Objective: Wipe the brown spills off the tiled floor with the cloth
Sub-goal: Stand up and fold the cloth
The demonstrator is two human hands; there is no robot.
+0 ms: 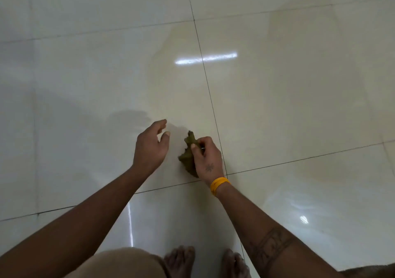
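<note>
From the head camera, no brown spills show on the tiled floor (277, 106); only a faint film remains, so wiping looks nearly finished. Right hand (207, 160) pinches the bunched cloth (188, 155), lifted just above the floor. Left hand (150, 147) hovers beside it, fingers loosely curled, holding nothing.

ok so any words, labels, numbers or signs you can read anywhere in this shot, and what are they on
No readable text anywhere in this view.
Right hand: a small star-like tattoo mark on its back, a symbol, not lettering.
Right forearm tattoo band: may hold characters, too blurred to read.
Yellow wristband: no print visible.
Cloth and tiled floor: no label or marking.
</note>
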